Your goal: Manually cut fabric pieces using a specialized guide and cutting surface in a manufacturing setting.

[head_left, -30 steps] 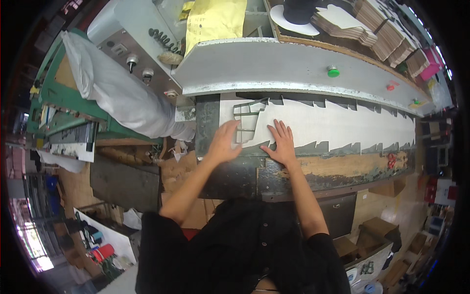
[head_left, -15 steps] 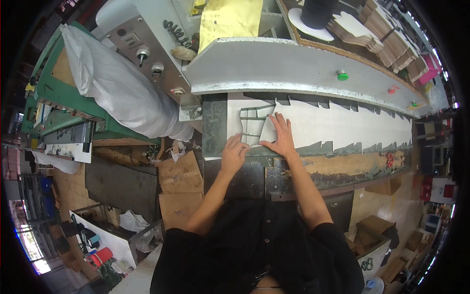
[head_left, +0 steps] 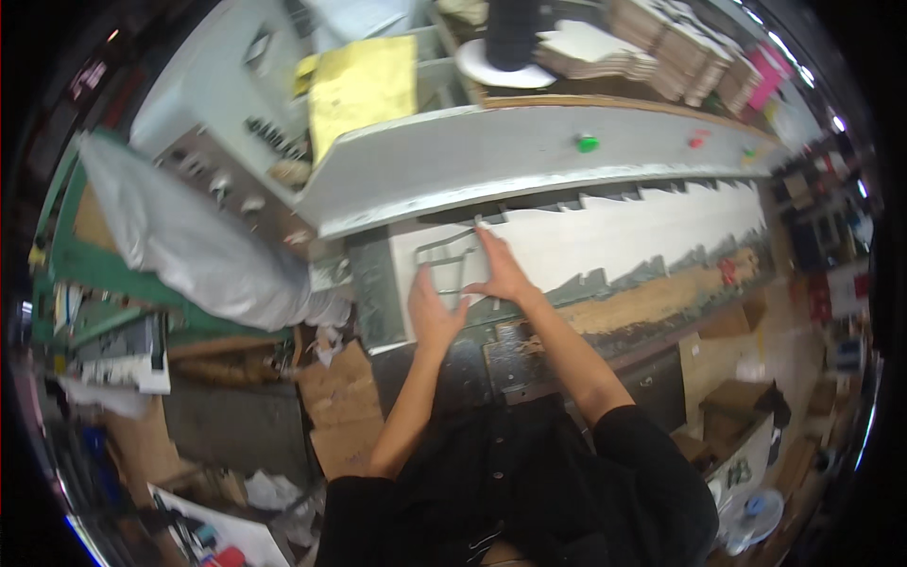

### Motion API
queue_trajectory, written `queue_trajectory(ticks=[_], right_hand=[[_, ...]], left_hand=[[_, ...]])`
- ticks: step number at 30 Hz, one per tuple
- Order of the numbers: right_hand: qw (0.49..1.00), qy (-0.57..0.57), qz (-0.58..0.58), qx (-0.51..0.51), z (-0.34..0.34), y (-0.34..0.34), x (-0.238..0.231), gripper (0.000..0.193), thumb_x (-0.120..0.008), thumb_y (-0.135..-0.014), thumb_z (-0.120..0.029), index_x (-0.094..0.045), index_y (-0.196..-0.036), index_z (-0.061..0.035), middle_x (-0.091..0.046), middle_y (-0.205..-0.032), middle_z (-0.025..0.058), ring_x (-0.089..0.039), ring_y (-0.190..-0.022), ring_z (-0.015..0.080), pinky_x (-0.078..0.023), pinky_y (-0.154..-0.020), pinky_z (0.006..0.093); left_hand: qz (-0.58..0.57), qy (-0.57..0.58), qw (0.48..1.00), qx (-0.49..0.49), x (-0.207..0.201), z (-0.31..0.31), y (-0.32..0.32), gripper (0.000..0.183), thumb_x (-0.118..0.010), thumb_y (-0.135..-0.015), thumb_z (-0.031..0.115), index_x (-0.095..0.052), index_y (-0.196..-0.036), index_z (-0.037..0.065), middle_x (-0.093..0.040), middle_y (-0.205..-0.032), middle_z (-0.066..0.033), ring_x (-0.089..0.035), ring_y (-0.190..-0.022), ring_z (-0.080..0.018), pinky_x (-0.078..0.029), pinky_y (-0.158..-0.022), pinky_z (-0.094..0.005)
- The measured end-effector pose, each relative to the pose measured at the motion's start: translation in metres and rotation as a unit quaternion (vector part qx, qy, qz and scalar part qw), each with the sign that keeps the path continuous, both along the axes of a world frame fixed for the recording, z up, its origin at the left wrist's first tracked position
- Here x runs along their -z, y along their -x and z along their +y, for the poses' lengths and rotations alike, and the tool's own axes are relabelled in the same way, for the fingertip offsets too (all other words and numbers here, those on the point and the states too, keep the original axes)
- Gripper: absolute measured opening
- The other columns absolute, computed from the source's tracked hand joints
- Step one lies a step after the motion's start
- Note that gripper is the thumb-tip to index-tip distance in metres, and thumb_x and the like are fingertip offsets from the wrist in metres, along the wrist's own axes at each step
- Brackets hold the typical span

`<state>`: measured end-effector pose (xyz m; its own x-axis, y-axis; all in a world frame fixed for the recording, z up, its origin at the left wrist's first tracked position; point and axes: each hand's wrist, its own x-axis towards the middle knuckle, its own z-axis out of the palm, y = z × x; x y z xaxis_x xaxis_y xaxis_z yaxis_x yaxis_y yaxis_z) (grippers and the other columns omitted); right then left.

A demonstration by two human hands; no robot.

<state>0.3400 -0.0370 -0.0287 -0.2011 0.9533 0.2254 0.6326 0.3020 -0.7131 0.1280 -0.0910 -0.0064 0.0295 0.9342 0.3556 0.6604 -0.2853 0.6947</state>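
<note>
A dark metal cutting die (head_left: 446, 253), an open frame with cross bars, lies on the white sheet (head_left: 605, 227) near its left end. My left hand (head_left: 436, 317) grips the die's near left part, its fingers along the left side and its thumb apart at the front. Spanning the right edge is my right hand (head_left: 503, 271), fingertips at the far corner and thumb near the front corner. Motion blur softens the fingers' contact. Notched cutouts run along both long edges of the sheet, which rests on a dark green bed.
A grey machine beam (head_left: 529, 151) with green and red buttons crosses just beyond the sheet. Yellow paper (head_left: 364, 90) and stacked cut pieces (head_left: 661, 57) lie above it. Left stands a plastic-covered roll (head_left: 189, 227); flattened cardboard (head_left: 345, 397) lies below it.
The view has shifted and tilted. My left hand has moved from the die's near left corner further onto its near side. My right hand stays at its right edge.
</note>
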Motion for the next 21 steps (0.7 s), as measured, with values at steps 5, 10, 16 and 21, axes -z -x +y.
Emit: queue_trajectory(ticks=[5,10,16,21], right_hand=[[0.963,0.069,-0.253,0.059,-0.054,-0.028,-0.010,0.101,-0.079,-0.090,-0.061,-0.038,-0.170,-0.0145,-0.034,-0.175,0.0228,-0.029,-0.163,0.0452,-0.022,-0.131,0.0661],[0.944,0.043,-0.306,0.115,-0.088,-0.074,0.013,0.082,-0.055,-0.104,-0.068,-0.038,-0.172,-0.0257,-0.024,-0.181,0.0198,-0.020,-0.166,0.0451,-0.018,-0.131,0.0687],[0.957,0.025,-0.261,0.126,-0.088,-0.073,0.013,0.076,-0.050,-0.107,-0.064,-0.038,-0.172,-0.0260,-0.021,-0.182,0.0194,-0.015,-0.168,0.0449,-0.013,-0.132,0.0684],[0.964,0.015,-0.242,0.110,-0.085,-0.089,0.007,0.080,-0.059,-0.103,-0.064,-0.043,-0.169,-0.0209,-0.028,-0.178,0.0240,-0.021,-0.165,0.0464,-0.018,-0.131,0.0689]], left_hand=[[-0.116,0.051,0.992,0.009,-0.003,0.001,0.008,0.095,-0.088,-0.076,0.013,-0.042,-0.159,0.003,-0.055,-0.150,-0.0333,-0.055,-0.140,-0.0515,-0.044,-0.119,-0.0527],[-0.284,0.077,0.939,0.179,-0.109,-0.032,-0.016,0.089,-0.092,-0.077,0.008,-0.043,-0.150,0.000,-0.058,-0.142,-0.0253,-0.059,-0.138,-0.0335,-0.045,-0.120,-0.0461],[-0.209,-0.117,0.949,0.204,-0.276,0.016,-0.091,0.092,-0.095,-0.075,0.009,-0.041,-0.149,-0.001,-0.055,-0.146,-0.0236,-0.059,-0.136,-0.0334,-0.045,-0.119,-0.0446],[-0.244,-0.148,0.936,0.205,-0.407,0.115,-0.237,0.084,-0.091,-0.079,0.021,-0.043,-0.146,0.003,-0.068,-0.128,-0.0225,-0.069,-0.117,-0.0321,-0.054,-0.103,-0.0399]])
